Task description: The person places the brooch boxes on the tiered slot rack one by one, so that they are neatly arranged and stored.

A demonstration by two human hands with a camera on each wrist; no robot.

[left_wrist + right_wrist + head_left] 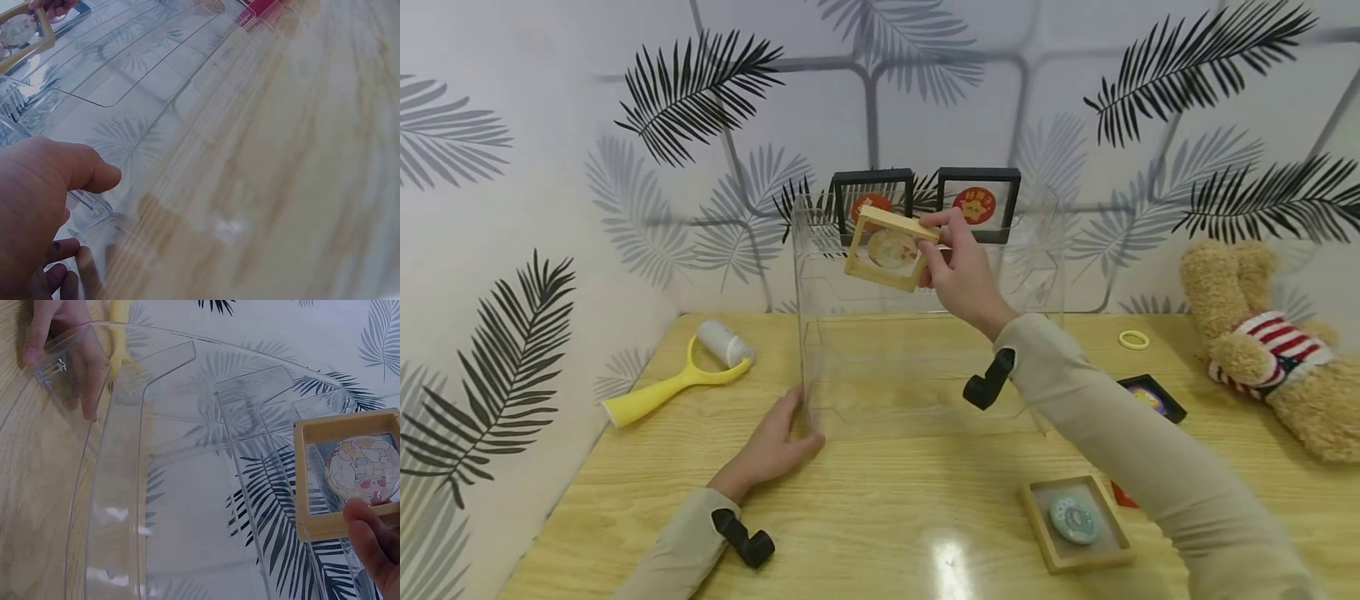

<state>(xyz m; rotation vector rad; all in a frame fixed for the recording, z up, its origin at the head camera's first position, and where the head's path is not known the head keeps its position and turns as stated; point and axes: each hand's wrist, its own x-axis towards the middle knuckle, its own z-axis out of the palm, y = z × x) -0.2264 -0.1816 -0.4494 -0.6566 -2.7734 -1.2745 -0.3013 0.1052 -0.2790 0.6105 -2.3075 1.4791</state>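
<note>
My right hand [958, 275] pinches a light wooden frame [859, 260] by its right side, above the shelves of a clear acrylic display rack [801, 333]. A round badge with a cartoon figure [361, 465] shows inside this frame, thumb at its edge. Lower down, my left hand [775, 446] holds the rack's lower left edge, with the thumb [94, 172] at the front and the other fingers along the side panel. On the rack's top tier stand two black frames, the left one [874, 175] partly hidden by the wooden frame, the right one [977, 174] with a red round badge.
Left of the rack lie a yellow Y-shaped handle [658, 394] and a grey-white cylinder [724, 343]. To the right are a wooden frame with a teal badge [1075, 518], a black frame [1172, 408] partly behind my sleeve, a yellow ring [1133, 339] and a teddy bear [1247, 358].
</note>
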